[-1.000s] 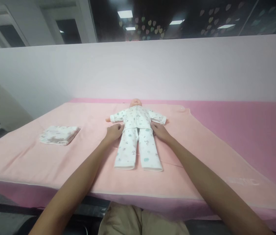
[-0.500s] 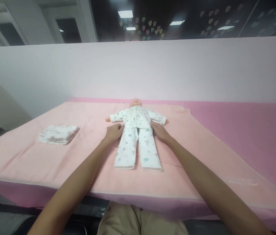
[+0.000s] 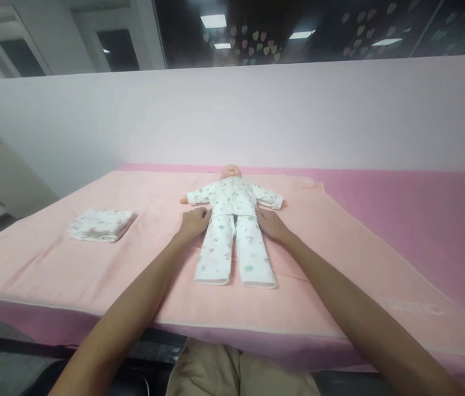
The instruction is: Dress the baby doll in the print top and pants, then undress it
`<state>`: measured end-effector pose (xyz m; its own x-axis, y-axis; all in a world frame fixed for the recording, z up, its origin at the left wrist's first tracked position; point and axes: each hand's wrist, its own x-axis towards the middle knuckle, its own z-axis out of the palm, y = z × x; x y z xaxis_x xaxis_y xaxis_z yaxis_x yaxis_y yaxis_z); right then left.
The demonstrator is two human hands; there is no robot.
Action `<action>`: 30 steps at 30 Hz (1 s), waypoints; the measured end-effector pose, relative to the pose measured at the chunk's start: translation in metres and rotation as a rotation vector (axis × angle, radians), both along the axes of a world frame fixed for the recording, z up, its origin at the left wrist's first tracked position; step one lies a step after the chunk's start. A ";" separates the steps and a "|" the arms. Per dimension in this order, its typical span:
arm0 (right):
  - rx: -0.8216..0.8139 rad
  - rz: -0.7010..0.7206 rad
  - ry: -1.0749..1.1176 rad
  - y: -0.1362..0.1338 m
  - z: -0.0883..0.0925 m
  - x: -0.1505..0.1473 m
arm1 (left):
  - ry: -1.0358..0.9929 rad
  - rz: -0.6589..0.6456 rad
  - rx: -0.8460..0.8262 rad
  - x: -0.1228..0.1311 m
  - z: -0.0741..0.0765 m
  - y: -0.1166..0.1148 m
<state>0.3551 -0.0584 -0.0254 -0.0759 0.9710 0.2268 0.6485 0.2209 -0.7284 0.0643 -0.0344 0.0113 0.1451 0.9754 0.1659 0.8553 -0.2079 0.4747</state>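
A baby doll [image 3: 231,172] lies on its back on a pale pink blanket, head away from me and arms spread. It wears a white long-sleeved top [image 3: 232,197] with small printed figures and matching white pants [image 3: 251,250], whose legs lie flat toward me. At the left side of the waist, my left hand [image 3: 195,221] is closed with its fingers curled at the edge of the pants. My right hand [image 3: 272,224] is closed at the opposite side of the waist; its fingertips are partly hidden against the cloth. The top's hem overlaps the pants' waist.
A folded white printed cloth [image 3: 103,226] lies on the left of the pale pink blanket [image 3: 133,286]. The blanket covers much of a darker pink table surface [image 3: 414,220]. A white wall [image 3: 257,118] with dark glass above stands behind it.
Both hands stay at the doll's waist, with hardly any movement. The whole view has shifted slightly, so everything appears a little farther right.
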 end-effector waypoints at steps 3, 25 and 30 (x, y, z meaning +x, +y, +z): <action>0.003 0.009 -0.028 0.001 0.000 0.002 | 0.003 -0.002 -0.001 0.000 0.000 0.000; -0.007 0.040 0.017 0.006 -0.005 0.007 | 0.029 -0.006 -0.008 0.003 0.007 -0.008; -0.012 0.046 0.011 0.006 -0.005 0.008 | 0.039 -0.002 -0.009 0.003 0.008 -0.008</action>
